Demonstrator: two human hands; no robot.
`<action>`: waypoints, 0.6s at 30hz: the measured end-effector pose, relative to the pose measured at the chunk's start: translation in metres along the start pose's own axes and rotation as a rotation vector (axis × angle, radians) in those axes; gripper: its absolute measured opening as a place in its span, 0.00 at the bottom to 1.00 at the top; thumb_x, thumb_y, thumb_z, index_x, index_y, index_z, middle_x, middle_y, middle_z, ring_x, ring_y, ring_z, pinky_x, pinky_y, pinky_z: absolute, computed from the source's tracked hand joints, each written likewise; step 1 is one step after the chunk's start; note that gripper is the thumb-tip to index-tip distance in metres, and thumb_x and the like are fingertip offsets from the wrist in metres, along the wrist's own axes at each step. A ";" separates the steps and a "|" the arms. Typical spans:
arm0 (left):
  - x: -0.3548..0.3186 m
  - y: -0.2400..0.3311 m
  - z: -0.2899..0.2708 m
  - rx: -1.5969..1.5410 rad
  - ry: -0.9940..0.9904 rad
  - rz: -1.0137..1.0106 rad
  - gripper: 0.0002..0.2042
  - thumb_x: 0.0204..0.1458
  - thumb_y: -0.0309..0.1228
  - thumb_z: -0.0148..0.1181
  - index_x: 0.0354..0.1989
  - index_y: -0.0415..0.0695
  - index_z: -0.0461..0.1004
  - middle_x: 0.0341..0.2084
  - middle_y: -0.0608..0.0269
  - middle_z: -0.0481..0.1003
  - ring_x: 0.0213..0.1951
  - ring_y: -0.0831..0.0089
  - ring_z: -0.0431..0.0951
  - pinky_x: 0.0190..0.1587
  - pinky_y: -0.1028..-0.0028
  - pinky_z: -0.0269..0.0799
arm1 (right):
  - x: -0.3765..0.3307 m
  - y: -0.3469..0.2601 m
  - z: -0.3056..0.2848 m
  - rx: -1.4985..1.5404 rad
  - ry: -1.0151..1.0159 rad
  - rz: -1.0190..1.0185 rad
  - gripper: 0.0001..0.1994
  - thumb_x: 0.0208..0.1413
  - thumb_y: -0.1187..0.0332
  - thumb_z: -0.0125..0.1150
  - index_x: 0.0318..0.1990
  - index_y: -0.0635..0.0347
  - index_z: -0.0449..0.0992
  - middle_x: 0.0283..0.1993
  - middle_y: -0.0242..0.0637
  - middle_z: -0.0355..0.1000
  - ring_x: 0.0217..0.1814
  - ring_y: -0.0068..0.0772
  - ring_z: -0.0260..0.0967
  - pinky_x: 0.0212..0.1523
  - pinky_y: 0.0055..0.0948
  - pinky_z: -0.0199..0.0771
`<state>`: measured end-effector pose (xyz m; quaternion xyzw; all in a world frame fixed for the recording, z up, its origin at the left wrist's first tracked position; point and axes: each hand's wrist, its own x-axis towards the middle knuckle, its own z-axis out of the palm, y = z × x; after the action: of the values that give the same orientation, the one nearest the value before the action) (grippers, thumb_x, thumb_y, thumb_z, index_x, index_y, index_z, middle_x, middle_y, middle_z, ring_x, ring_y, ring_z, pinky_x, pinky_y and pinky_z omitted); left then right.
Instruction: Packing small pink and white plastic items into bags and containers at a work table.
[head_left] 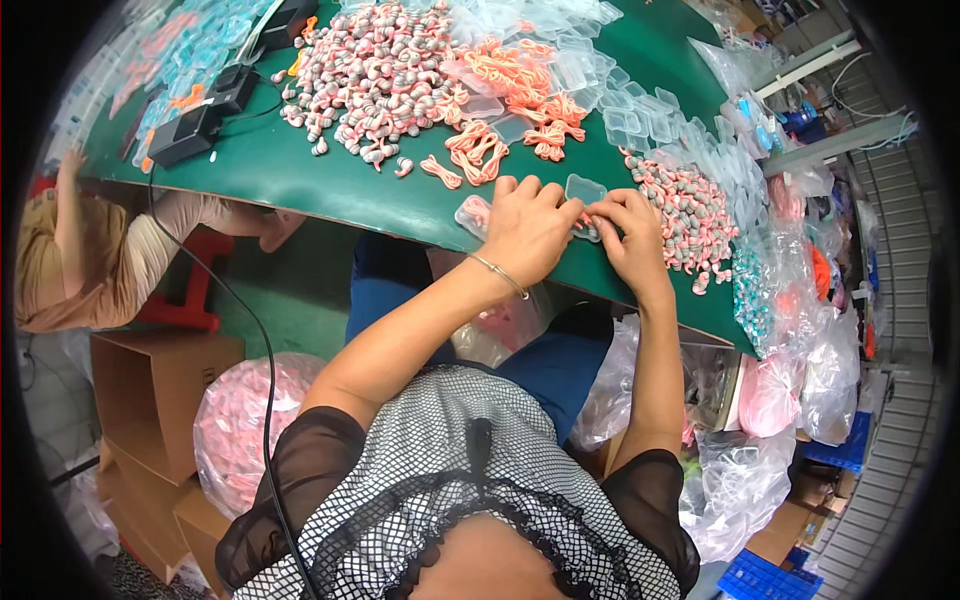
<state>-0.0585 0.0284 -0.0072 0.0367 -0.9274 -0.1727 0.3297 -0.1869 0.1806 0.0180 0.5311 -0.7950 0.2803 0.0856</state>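
Observation:
My left hand [527,228] and my right hand [629,232] meet at the near edge of a green table [300,180]. Both press with their fingers on a small clear plastic case [585,190] with pink cord inside it. Another clear case [471,213] with pink cord lies just left of my left hand. A heap of pink and grey earplugs [375,75] lies farther back on the left. A smaller heap of the same earplugs [690,215] sits right of my right hand. Loops of orange-pink cord [478,152] lie just beyond my hands.
Several empty clear cases [640,115] cover the far right of the table. Black devices [185,135] with a cable stand at the far left, where another person [90,250] sits. Cardboard boxes [150,400] and filled plastic bags [790,300] crowd the floor.

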 end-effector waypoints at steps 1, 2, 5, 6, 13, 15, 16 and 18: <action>0.000 0.000 -0.001 0.010 -0.023 0.000 0.16 0.42 0.35 0.69 0.41 0.52 0.77 0.34 0.69 0.75 0.39 0.66 0.73 0.42 0.62 0.59 | 0.001 0.000 -0.002 0.037 -0.048 0.016 0.05 0.53 0.71 0.64 0.38 0.55 0.81 0.41 0.35 0.74 0.45 0.38 0.69 0.49 0.37 0.63; 0.001 0.000 -0.001 0.019 -0.046 0.000 0.16 0.42 0.35 0.69 0.41 0.53 0.77 0.34 0.69 0.75 0.39 0.66 0.73 0.42 0.62 0.59 | 0.002 0.000 -0.004 0.074 -0.097 0.033 0.07 0.53 0.70 0.63 0.39 0.55 0.81 0.42 0.35 0.74 0.46 0.38 0.69 0.50 0.37 0.63; 0.003 0.000 -0.003 0.022 -0.080 0.003 0.16 0.42 0.35 0.69 0.41 0.52 0.77 0.33 0.69 0.75 0.39 0.66 0.73 0.41 0.62 0.59 | 0.010 0.008 -0.007 -0.032 0.016 0.039 0.10 0.55 0.69 0.62 0.44 0.54 0.80 0.43 0.35 0.74 0.49 0.40 0.69 0.54 0.40 0.61; 0.003 0.000 -0.003 0.022 -0.081 0.003 0.16 0.42 0.35 0.69 0.41 0.52 0.77 0.33 0.69 0.75 0.39 0.66 0.73 0.41 0.62 0.59 | 0.011 0.008 -0.005 -0.032 0.016 0.040 0.10 0.55 0.69 0.62 0.44 0.54 0.80 0.43 0.35 0.74 0.49 0.40 0.69 0.54 0.40 0.61; 0.005 0.003 -0.005 0.010 -0.069 -0.026 0.23 0.40 0.35 0.71 0.48 0.48 0.74 0.30 0.67 0.76 0.37 0.66 0.74 0.42 0.61 0.59 | 0.015 0.015 0.002 -0.050 -0.012 0.100 0.11 0.49 0.74 0.67 0.41 0.58 0.76 0.39 0.38 0.74 0.42 0.41 0.72 0.53 0.42 0.63; 0.006 0.003 -0.006 0.001 -0.025 -0.034 0.24 0.39 0.34 0.71 0.48 0.46 0.73 0.28 0.67 0.76 0.36 0.66 0.74 0.42 0.61 0.59 | 0.014 0.005 -0.001 0.006 0.013 0.125 0.10 0.49 0.76 0.66 0.40 0.60 0.76 0.38 0.39 0.74 0.40 0.41 0.73 0.47 0.40 0.67; 0.007 0.003 -0.006 0.004 -0.034 -0.045 0.27 0.39 0.34 0.72 0.51 0.45 0.71 0.28 0.67 0.76 0.36 0.66 0.74 0.41 0.62 0.58 | 0.012 -0.001 -0.003 0.062 0.040 0.151 0.09 0.49 0.78 0.65 0.39 0.62 0.76 0.37 0.40 0.74 0.38 0.42 0.73 0.42 0.38 0.70; 0.007 0.003 -0.007 0.004 -0.043 -0.055 0.30 0.39 0.34 0.72 0.54 0.44 0.69 0.28 0.67 0.76 0.36 0.66 0.74 0.41 0.62 0.58 | 0.010 -0.003 -0.002 0.055 0.079 0.089 0.08 0.50 0.79 0.64 0.38 0.63 0.76 0.36 0.41 0.74 0.37 0.43 0.74 0.39 0.37 0.72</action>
<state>-0.0596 0.0281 0.0030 0.0590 -0.9334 -0.1804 0.3046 -0.1889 0.1728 0.0253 0.4861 -0.8057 0.3264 0.0899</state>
